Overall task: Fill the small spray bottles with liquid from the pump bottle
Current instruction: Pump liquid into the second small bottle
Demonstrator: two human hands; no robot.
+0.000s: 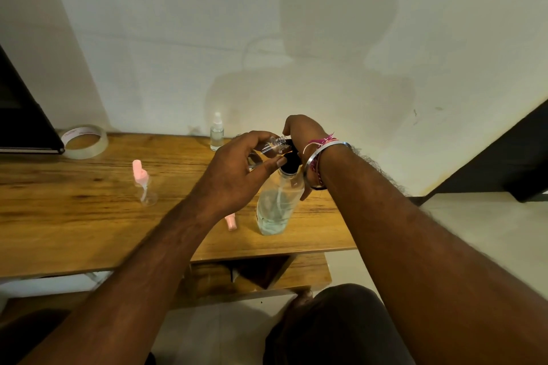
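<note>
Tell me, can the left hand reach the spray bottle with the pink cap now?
Probably not yet. The left hand is busy holding a small open bottle at the pump bottle. The path to the pink-capped bottle looks free otherwise.

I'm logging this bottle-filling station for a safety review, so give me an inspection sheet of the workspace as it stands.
Surface: wooden table, bare patches show no spills.
Job's things: clear pump bottle with black top, partly full; small clear open bottle tilted at its nozzle; white-capped spray bottle upright by the wall; pink-capped spray bottle looks empty.
Clutter: clear tape roll; loose pink cap.
Grippers: left hand holds the small bottle; right hand on the pump.
Cables: nothing seen.
Surroundings: pale wall; dark object at left.
</note>
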